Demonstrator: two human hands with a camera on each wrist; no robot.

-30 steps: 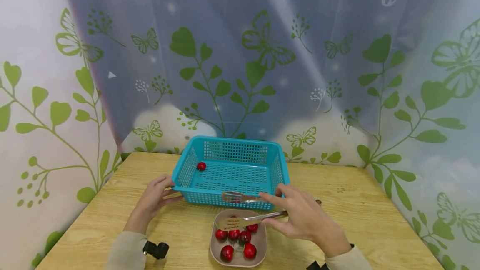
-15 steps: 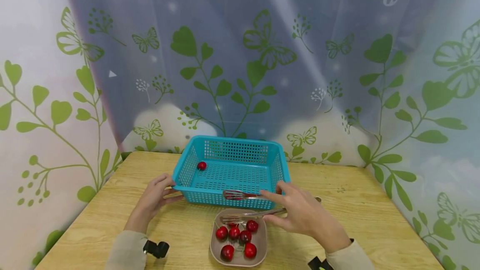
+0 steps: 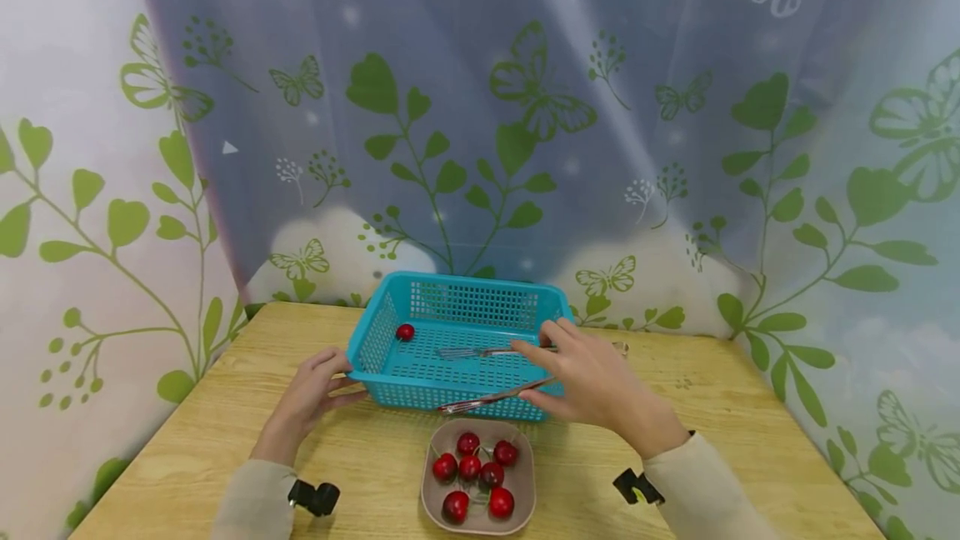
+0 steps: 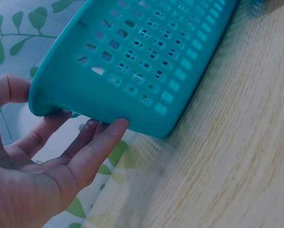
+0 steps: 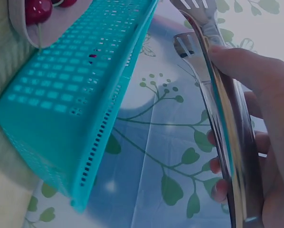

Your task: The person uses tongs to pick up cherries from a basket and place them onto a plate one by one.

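My left hand (image 3: pixel 311 394) grips the left front corner of a blue plastic basket (image 4: pixel 118 102), thumb at the rim and fingers against the outer side. In my right hand (image 3: pixel 592 373) are metal tongs (image 3: pixel 495 396) with slotted heads, their two arms spread apart. One arm overlaps the inside of the basket in the head view, the other its front wall. No fruit shows between the tong heads. A single cherry (image 3: pixel 405 332) lies in the basket's left part. In front of the basket, a pinkish-brown dish (image 3: pixel 480 525) holds several cherries (image 3: pixel 456 507) with stems.
Basket and dish stand on a light wooden table (image 3: pixel 615 482). Close behind the basket hangs a patterned curtain (image 3: pixel 465 215) with leaves and butterflies, and similar cloth lines both sides.
My right hand has lifted the tongs away from the dish, up and back over the basket's front edge, uncovering the dish's rear cherries. The left hand keeps its place on the basket.
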